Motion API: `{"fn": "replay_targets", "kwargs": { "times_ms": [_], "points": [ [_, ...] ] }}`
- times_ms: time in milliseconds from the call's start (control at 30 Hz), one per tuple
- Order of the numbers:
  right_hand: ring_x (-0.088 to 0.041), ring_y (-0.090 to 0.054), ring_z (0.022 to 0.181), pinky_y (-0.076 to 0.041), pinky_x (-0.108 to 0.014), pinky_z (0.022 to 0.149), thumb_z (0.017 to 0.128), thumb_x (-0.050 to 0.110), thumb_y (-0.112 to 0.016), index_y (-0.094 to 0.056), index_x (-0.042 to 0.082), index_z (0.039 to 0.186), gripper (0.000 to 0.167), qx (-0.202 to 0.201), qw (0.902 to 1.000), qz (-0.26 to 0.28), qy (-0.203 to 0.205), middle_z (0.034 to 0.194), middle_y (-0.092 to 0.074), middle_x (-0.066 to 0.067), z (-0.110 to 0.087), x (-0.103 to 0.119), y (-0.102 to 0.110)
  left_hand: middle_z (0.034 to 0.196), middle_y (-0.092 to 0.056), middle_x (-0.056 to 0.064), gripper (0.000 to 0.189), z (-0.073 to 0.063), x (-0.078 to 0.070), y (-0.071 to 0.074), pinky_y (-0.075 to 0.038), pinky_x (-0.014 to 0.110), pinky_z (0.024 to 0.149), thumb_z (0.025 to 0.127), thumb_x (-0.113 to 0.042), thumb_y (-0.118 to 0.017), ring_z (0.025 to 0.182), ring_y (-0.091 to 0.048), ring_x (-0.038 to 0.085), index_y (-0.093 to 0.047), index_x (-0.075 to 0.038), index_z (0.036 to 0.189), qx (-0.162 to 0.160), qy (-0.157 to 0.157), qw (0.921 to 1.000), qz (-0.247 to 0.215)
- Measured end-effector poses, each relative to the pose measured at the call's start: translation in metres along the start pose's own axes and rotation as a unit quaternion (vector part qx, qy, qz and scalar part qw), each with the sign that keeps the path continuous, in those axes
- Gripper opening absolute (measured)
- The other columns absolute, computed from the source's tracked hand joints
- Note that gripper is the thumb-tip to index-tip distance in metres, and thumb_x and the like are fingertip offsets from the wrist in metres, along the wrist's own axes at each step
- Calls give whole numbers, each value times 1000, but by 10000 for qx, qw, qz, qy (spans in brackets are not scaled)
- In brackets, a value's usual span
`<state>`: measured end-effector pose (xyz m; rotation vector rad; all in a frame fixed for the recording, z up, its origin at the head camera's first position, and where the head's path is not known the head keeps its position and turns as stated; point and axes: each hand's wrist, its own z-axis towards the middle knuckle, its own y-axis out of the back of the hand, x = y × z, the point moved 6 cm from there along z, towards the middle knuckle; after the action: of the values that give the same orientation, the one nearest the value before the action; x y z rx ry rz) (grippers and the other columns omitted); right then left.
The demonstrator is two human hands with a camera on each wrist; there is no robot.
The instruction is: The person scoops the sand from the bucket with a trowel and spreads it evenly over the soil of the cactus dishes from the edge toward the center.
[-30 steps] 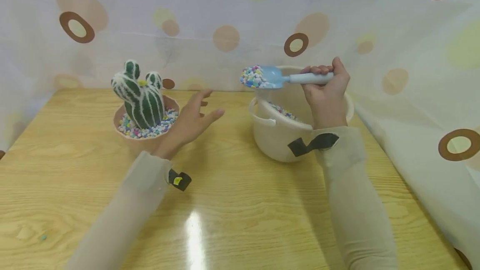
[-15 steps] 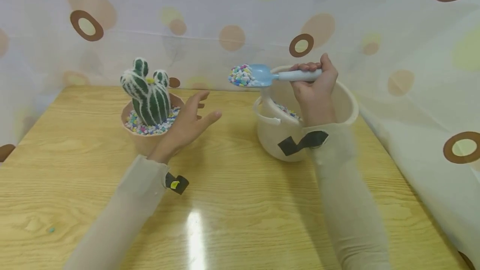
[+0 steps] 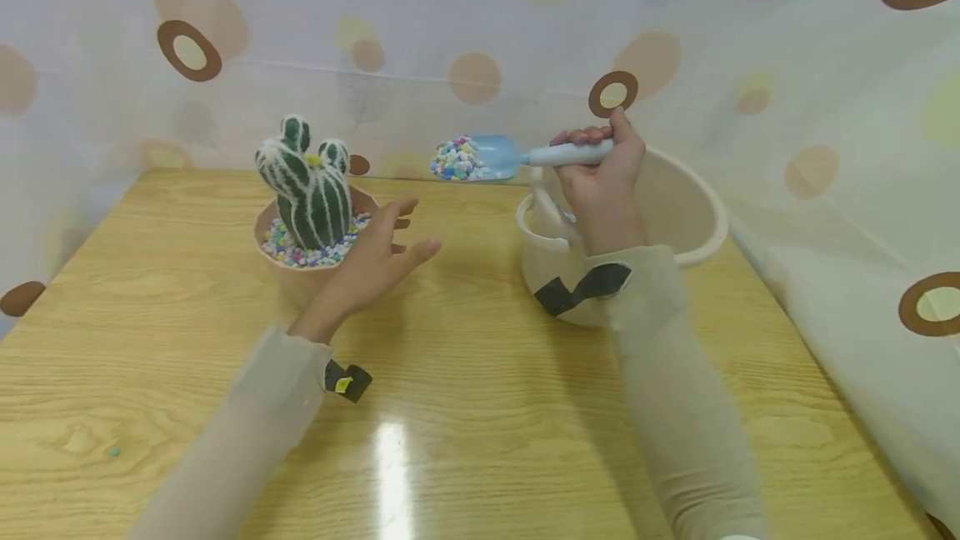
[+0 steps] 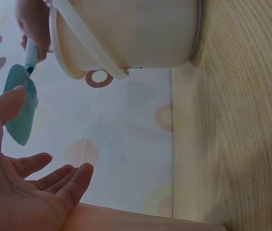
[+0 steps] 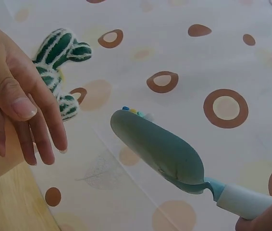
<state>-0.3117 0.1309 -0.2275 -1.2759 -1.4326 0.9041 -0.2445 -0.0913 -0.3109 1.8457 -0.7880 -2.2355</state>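
Observation:
My right hand (image 3: 603, 182) grips the white handle of a small blue shovel (image 3: 501, 156). Colourful pebbles (image 3: 456, 160) lie heaped in its blade, which points left and is held about level, left of a cream bucket (image 3: 693, 198). In the right wrist view, the underside of the blue shovel (image 5: 160, 149) shows with a few pebbles over its rim. My left hand (image 3: 371, 261), fingers extended and thumb apart, holds nothing. It is beside a pinkish plant pot (image 3: 300, 277), where a green and white cactus (image 3: 318, 207) stands in pebbles; whether it touches the pot is unclear.
The bucket's handle (image 3: 542, 238) hangs down on its left side. Both stand on a wood-grain table (image 3: 465, 407) backed by a white cloth with brown circles (image 3: 420, 7). A tiny green pebble (image 3: 115, 452) lies at the table's front left.
My right hand has carried the loaded shovel left, away from the bucket and toward the cactus pot. The left hand has stayed beside the pot. The head view has shifted slightly.

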Motion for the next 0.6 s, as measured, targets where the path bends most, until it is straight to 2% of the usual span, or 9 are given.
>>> {"fn": "replay_targets", "kwargs": {
  "times_ms": [367, 600],
  "points": [
    [-17, -32, 44, -31, -30, 60, 97, 24, -53, -37, 6, 56, 48, -63, 9998, -112, -173, 48, -34, -3, 7, -23, 0, 150, -33, 16, 64, -21, 0, 6, -38, 50, 107, 95, -27, -58, 135, -35, 35, -28, -2, 145, -209, -215, 9993, -223],
    [-16, -32, 46, -32, -29, 63, 98, 24, -51, -36, 7, 57, 48, 92, 9993, -281, -210, 49, -33, -3, 6, -40, -4, 146, -38, 19, 62, -40, 5, 12, -35, 50, 109, 93, -22, -60, 134, -37, 34, -31, 0, 143, -396, -232, 9985, -285]
  ]
}}
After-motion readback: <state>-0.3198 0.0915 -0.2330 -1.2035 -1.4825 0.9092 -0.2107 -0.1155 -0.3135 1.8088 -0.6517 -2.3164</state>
